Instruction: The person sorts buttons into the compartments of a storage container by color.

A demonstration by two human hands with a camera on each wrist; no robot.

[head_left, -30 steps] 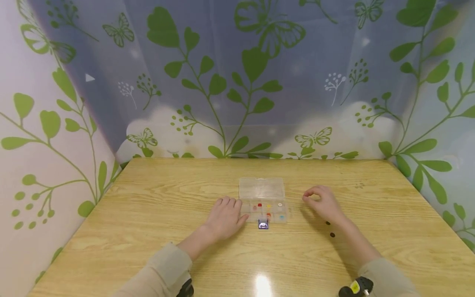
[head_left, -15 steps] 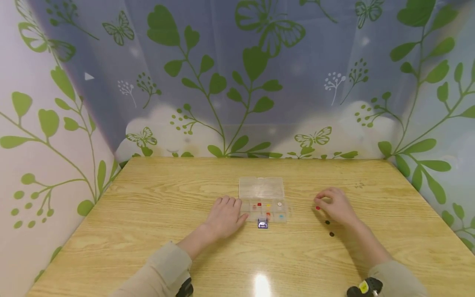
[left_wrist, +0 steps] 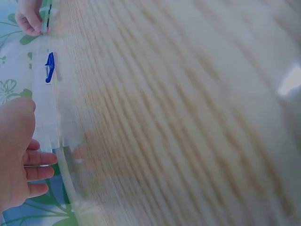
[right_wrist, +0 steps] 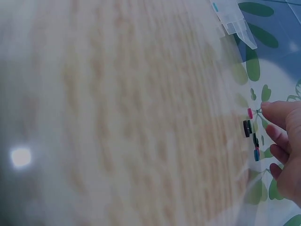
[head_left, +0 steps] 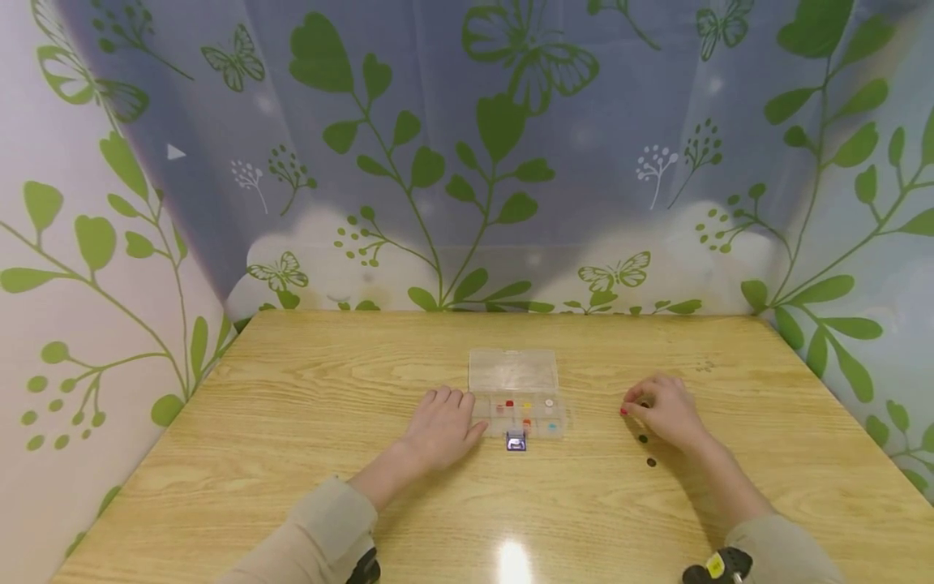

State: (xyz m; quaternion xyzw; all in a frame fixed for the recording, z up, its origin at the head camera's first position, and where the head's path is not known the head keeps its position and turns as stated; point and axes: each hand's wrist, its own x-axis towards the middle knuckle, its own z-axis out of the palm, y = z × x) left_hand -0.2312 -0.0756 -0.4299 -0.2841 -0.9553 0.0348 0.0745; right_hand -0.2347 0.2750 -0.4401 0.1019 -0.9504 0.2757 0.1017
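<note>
A clear plastic compartment box [head_left: 503,430] lies on the table with its lid [head_left: 512,371] laid back. Small red, yellow, white and blue buttons sit in its compartments. My left hand [head_left: 440,430] rests against the box's left end, fingers loosely straight and thumb near the front corner. To the right of the box, my right hand [head_left: 667,411] pinches a red button [head_left: 623,411] between thumb and forefinger, low at the tabletop. In the right wrist view the button [right_wrist: 250,113] looks pink beside the thumb tip. Dark buttons [head_left: 643,438] lie by that hand; it partly covers one.
A blue latch [head_left: 516,441] juts from the front of the box. Another dark button [head_left: 652,462] lies closer to me. Several pale, small pieces [head_left: 704,367] lie farther back on the right. A leaf-patterned cloth [head_left: 409,162] hangs behind the wooden table [head_left: 328,365].
My right hand has moved right and slightly toward me, away from the box, to the red button, and its fingertips have closed on it. The left hand stays in place.
</note>
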